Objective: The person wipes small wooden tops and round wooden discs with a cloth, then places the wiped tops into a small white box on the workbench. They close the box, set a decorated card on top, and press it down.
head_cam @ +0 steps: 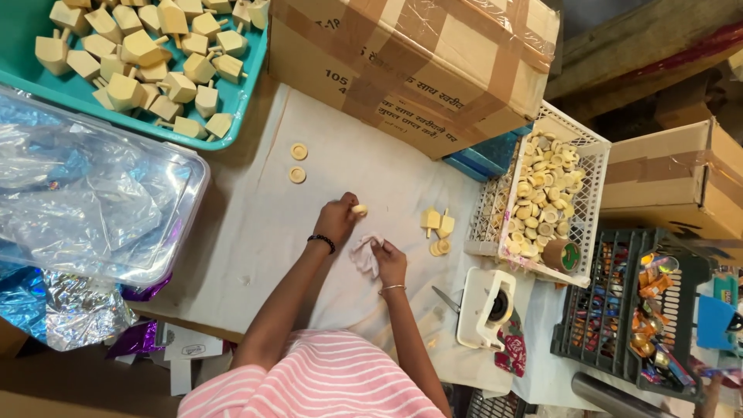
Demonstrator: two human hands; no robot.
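Observation:
My left hand (337,220), with a black bracelet on its wrist, pinches a small cream round piece (360,209) just above the white cloth-covered table (255,232). My right hand (391,263), wearing a thin bangle, holds a crumpled white cloth (365,254) close beside the left hand. Two cream wooden tops (437,223) stand a little to the right, with a few cream discs (439,248) below them. Two more cream discs (298,162) lie apart at the upper left of the hands.
A teal tray (244,97) of several wooden tops sits at the upper left. A clear plastic bin (190,193) holds shiny wrappers. A taped cardboard box (418,62) stands behind. At the right are a white basket (487,209) of cream caps, a white tape dispenser (484,306) and a black crate (596,310).

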